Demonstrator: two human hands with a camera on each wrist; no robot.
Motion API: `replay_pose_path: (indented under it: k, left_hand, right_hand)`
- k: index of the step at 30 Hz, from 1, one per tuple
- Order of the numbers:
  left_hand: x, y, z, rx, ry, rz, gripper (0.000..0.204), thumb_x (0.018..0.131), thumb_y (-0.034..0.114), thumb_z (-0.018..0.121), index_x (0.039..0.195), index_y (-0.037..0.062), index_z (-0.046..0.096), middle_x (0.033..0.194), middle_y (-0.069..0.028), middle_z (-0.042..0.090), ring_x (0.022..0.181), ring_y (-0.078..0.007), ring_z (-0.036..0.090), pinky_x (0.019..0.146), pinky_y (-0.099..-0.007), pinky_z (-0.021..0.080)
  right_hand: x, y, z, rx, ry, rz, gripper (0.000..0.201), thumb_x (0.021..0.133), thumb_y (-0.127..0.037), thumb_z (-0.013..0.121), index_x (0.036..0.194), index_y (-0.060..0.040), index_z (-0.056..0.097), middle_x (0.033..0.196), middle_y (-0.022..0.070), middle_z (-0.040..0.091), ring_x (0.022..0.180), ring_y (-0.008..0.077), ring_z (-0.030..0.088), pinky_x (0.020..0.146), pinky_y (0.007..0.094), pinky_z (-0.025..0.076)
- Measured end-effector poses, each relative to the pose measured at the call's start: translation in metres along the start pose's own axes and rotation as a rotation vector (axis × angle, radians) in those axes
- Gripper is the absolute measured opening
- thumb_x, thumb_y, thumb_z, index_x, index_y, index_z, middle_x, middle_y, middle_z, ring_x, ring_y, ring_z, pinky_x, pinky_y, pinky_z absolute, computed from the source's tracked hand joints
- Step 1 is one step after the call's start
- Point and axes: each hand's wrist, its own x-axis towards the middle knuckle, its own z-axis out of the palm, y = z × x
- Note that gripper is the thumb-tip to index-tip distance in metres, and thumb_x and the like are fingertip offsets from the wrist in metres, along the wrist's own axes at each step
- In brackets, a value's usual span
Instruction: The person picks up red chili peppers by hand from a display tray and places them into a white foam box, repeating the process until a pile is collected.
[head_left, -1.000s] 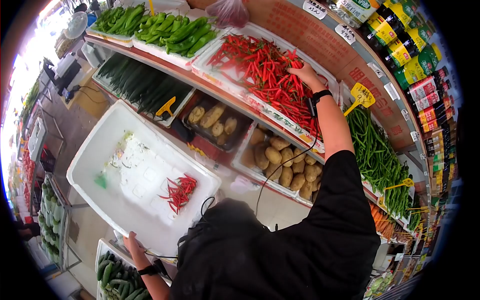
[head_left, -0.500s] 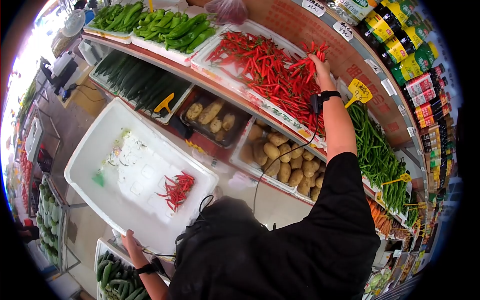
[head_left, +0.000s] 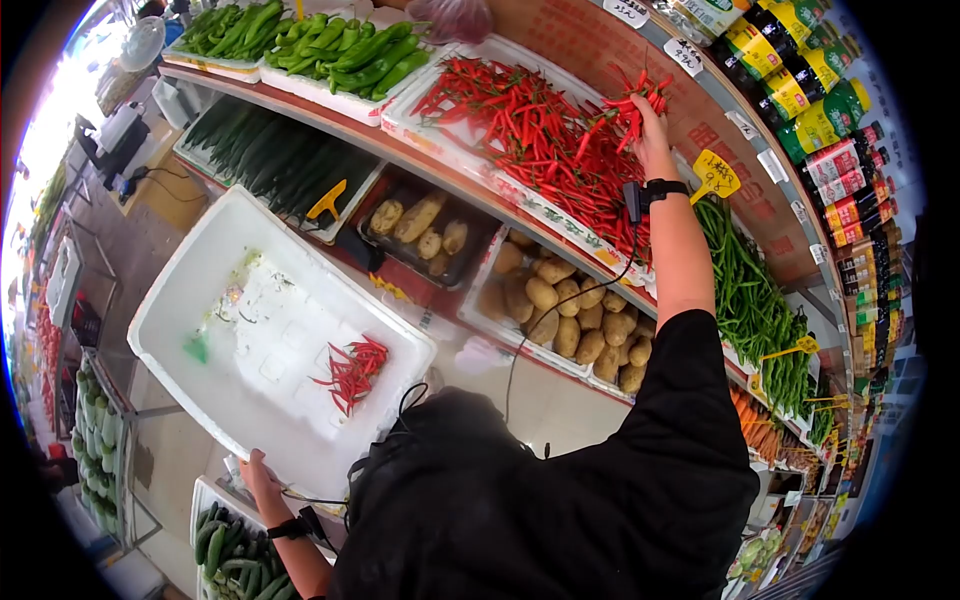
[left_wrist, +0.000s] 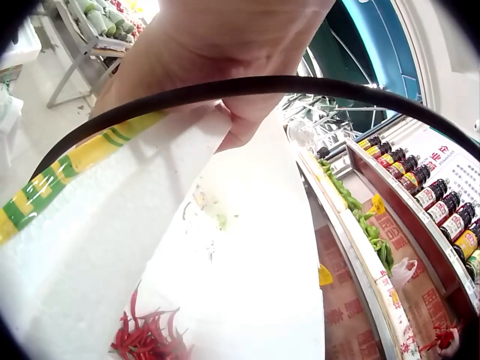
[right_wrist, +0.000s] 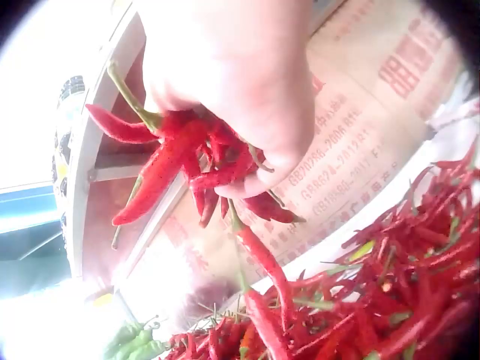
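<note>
My right hand (head_left: pixel 652 128) grips a bunch of red chili peppers (right_wrist: pixel 176 154) above the heap of red chilies (head_left: pixel 540 120) in a white foam tray on the upper shelf. In the right wrist view, stems and tips stick out between the fingers, and a couple of chilies dangle toward the heap. My left hand (head_left: pixel 260 478) holds the near rim of a large white foam box (head_left: pixel 290 370), thumb over its wall in the left wrist view. Inside the box lies a small pile of red chilies (head_left: pixel 357 372), with green scraps toward the other end.
Green peppers (head_left: pixel 370 62) sit left of the chili tray, and long green beans (head_left: pixel 750 290) to its right. Below are cucumbers (head_left: pixel 270 160) and potatoes (head_left: pixel 580 320). A yellow price tag (head_left: pixel 715 178) stands beside the chilies. A black cable (head_left: pixel 525 365) runs from the right wrist.
My right hand has risen from the heap toward the back of the shelf, lifting a bunch of chilies. The left hand stays on the box rim; the pile inside looks the same.
</note>
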Motion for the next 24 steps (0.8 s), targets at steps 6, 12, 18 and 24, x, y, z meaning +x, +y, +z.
replay_pose_path:
  k: [6,12,18,24]
  left_hand:
    - [-0.005,0.012,0.007,-0.027,-0.018,0.004,0.022,0.073,0.006,0.055,0.094,0.0015,0.051,0.071,-0.0001,0.044,0.052,-0.0117,0.038,0.048,-0.0282,0.029]
    - [-0.010,0.029,0.007,0.060,-0.077,-0.082,0.036,0.072,0.005,0.054,0.107,-0.0039,0.054,0.093,-0.0075,0.055,0.085,-0.0211,0.054,0.078,-0.0332,0.046]
    - [0.000,0.011,0.009,-0.096,-0.055,0.053,0.020,0.074,0.005,0.055,0.094,0.0013,0.051,0.064,0.0012,0.044,0.037,-0.0086,0.033,0.034,-0.0252,0.025]
    - [0.025,-0.012,-0.010,-0.056,-0.061,0.054,0.027,0.073,0.004,0.055,0.100,-0.0004,0.053,0.073,0.0005,0.049,0.051,-0.0083,0.042,0.046,-0.0246,0.034]
  right_hand:
    - [-0.003,-0.010,0.004,-0.017,0.012,-0.047,0.020,0.083,-0.013,0.074,0.097,-0.0058,0.063,0.085,0.0057,0.067,0.072,0.0170,0.065,0.061,0.0344,0.058]
    - [-0.017,-0.008,0.017,0.060,-0.031,0.038,0.022,0.084,-0.014,0.074,0.100,-0.0052,0.062,0.088,0.0051,0.067,0.073,0.0176,0.065,0.062,0.0362,0.058]
    - [-0.044,0.018,0.029,0.051,-0.050,0.005,0.022,0.083,-0.009,0.074,0.102,-0.0063,0.062,0.090,0.0030,0.066,0.077,0.0142,0.064,0.067,0.0304,0.054]
    - [-0.054,0.024,0.037,-0.080,-0.056,-0.034,0.020,0.083,-0.010,0.074,0.100,-0.0053,0.063,0.092,0.0031,0.066,0.078,0.0138,0.063,0.069,0.0290,0.051]
